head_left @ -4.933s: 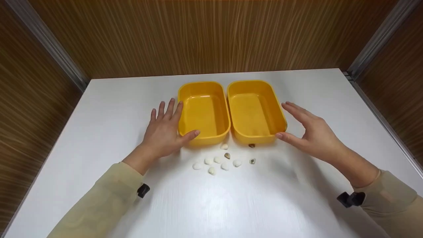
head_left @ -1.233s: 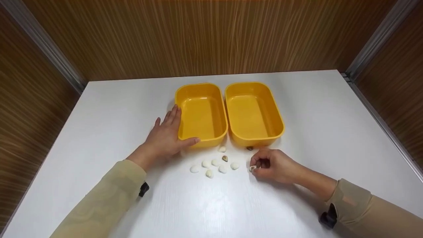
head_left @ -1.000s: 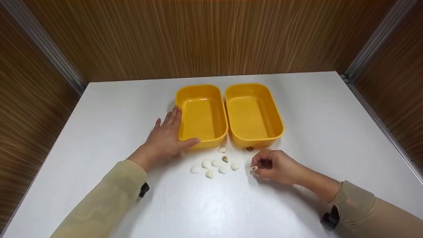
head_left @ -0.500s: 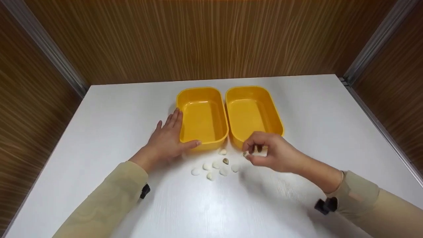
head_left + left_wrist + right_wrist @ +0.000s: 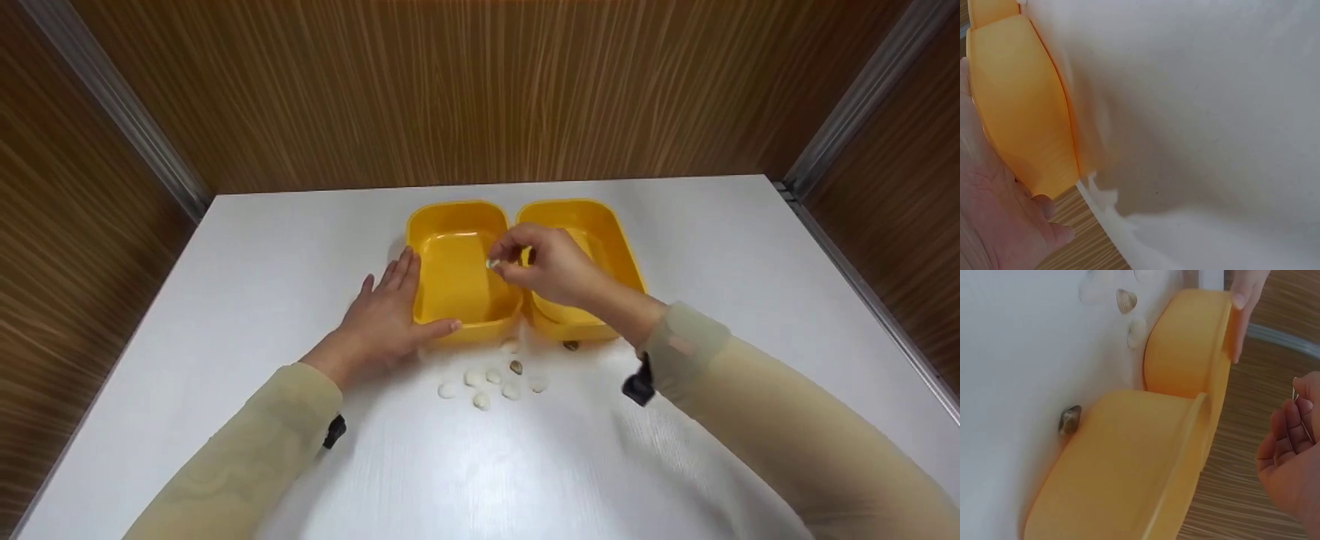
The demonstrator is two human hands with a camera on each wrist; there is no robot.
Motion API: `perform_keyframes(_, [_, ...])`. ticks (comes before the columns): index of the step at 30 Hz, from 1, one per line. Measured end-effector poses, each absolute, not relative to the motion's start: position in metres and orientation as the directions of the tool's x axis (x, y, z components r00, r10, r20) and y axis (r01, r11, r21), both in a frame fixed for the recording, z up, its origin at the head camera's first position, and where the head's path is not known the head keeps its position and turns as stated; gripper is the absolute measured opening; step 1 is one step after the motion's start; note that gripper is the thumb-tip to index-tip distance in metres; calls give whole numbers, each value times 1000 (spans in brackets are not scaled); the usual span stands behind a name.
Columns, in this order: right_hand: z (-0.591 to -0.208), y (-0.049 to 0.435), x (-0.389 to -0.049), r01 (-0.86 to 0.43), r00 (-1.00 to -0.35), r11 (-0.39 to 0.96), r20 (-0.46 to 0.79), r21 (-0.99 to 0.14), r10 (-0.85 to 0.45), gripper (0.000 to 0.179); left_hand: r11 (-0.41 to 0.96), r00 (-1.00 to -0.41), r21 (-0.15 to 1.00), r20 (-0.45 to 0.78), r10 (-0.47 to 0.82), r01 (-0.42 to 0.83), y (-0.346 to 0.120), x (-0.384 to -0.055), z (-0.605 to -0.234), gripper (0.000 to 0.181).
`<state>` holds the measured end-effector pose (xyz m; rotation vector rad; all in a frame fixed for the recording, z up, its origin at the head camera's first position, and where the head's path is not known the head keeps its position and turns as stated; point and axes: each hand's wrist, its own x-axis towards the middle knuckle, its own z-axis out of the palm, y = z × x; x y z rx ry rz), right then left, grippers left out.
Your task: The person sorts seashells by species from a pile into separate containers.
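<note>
My right hand (image 5: 555,266) pinches a small pale seashell (image 5: 492,263) between thumb and fingertips, over the right side of the left yellow bin (image 5: 457,270). The right wrist view shows the shell edge-on at those fingertips, above the bin rims. Along that bin's left side lies my left hand (image 5: 379,315), its fingers straight against the rim and its thumb stretched to the front edge. The right yellow bin (image 5: 628,259) stands close beside, partly covered by my right hand and forearm. No shells show in the visible parts of either bin.
Several white seashells (image 5: 481,401) lie loose on the white table (image 5: 480,480) in front of the bins. Among them is a brown-marked shell (image 5: 516,367). A darker shell (image 5: 1069,420) sits against the right bin's front. Behind the table rises a wood-grain panel (image 5: 480,90).
From beside the bins, my right hand went down to the table, picked up a patterned shell right of the white ones, and carried it up and left over the left bin. My left hand stayed there.
</note>
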<state>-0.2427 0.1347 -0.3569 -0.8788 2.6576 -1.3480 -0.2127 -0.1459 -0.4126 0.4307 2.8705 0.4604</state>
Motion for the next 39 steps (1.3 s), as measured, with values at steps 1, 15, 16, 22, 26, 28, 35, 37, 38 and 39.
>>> perform_keyframes(1, [-359,131,-248,-451,-850,472,203,-757,-486,11,910,-936,328,-151,317,255,-145,-213,-413,128])
perform_keyframes(15, [-378,96,-293,-276,-924,516,76,-811,-376,14,907,-933,322,-145,331,271,-139,-214,-412,126])
perform_keyframes(16, [-378,96,-294,-270,-926,519,71,-811,-370,14,907,-932,319,-145,332,274,-139,-214,-411,126])
perform_keyframes(22, [-377,96,-299,-220,-942,542,32,-811,-335,27,911,-934,310,-143,328,272,-139,-214,-410,131])
perform_keyframes(26, [-373,100,-297,-213,-945,544,29,-812,-327,27,911,-931,305,-151,333,276,-139,-215,-410,133])
perform_keyframes(28, [-371,104,-295,-232,-942,543,47,-807,-332,26,911,-929,305,-154,336,279,-139,-216,-410,133])
perform_keyframes(35, [-352,124,-281,-332,-918,520,142,-787,-371,26,903,-931,322,-133,340,284,-141,-217,-411,125])
perform_keyframes(37, [-345,131,-275,-354,-909,503,165,-789,-382,26,904,-932,323,-135,337,280,-141,-216,-410,126])
perform_keyframes(38, [-341,135,-271,-362,-905,494,172,-790,-388,26,905,-933,323,-135,335,278,-142,-216,-410,127])
perform_keyframes(39, [-338,139,-268,-372,-901,493,179,-787,-395,26,904,-933,325,-135,333,276,-142,-216,-410,127])
